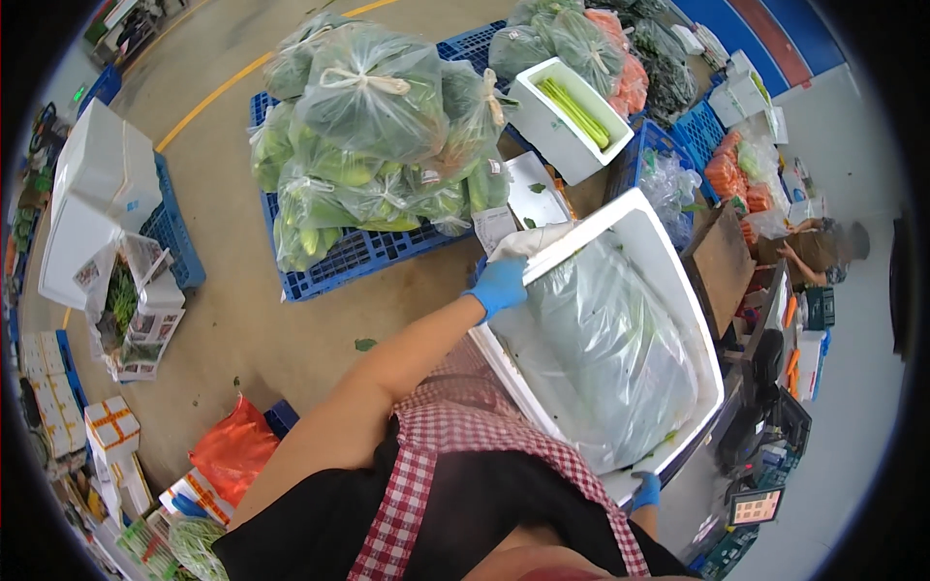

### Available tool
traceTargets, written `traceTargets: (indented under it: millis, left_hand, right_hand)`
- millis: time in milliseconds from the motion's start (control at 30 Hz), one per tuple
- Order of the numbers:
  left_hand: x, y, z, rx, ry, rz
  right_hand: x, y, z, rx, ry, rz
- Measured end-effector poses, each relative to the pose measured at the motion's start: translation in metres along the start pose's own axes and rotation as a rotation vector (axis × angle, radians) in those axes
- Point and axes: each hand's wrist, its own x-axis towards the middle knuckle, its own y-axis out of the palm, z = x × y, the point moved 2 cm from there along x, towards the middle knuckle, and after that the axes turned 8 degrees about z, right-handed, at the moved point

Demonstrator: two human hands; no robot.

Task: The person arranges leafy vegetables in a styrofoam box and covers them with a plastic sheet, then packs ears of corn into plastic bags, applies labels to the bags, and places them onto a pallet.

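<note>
A large white foam box (676,269) is tilted right in front of me, lined with a clear plastic bag (617,348) that seems to hold green produce; the film hides its kind. My left hand (500,287), in a blue glove, grips the box's upper left rim. At the lower rim is my right hand (645,490), also blue-gloved, its fingers against the foam and partly hidden by the edge. A white foam lid or tray (538,192) with a few leaf scraps lies beyond my left hand.
Bagged green vegetables (370,94) are piled on a blue plastic pallet (320,272). Behind the box stands a foam box of green stalks (559,156). At right are a wooden board (716,269) and a person (814,250). A red sack (236,443) lies lower left.
</note>
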Motion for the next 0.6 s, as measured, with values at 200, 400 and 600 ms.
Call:
traceTargets:
  millis: [200,400,600]
  left_hand:
    - [0.059,-0.070,0.016,0.094,-0.131,0.115]
    - [0.140,-0.142,0.035,0.099,0.045,0.021]
    - [0.179,-0.197,0.031,0.109,0.175,-0.094]
  right_hand:
    - [-0.006,0.087,0.075,0.098,-0.137,0.084]
    - [-0.025,0.173,0.114,0.099,-0.117,0.068]
    - [-0.048,0.213,0.150,0.227,-0.260,0.024]
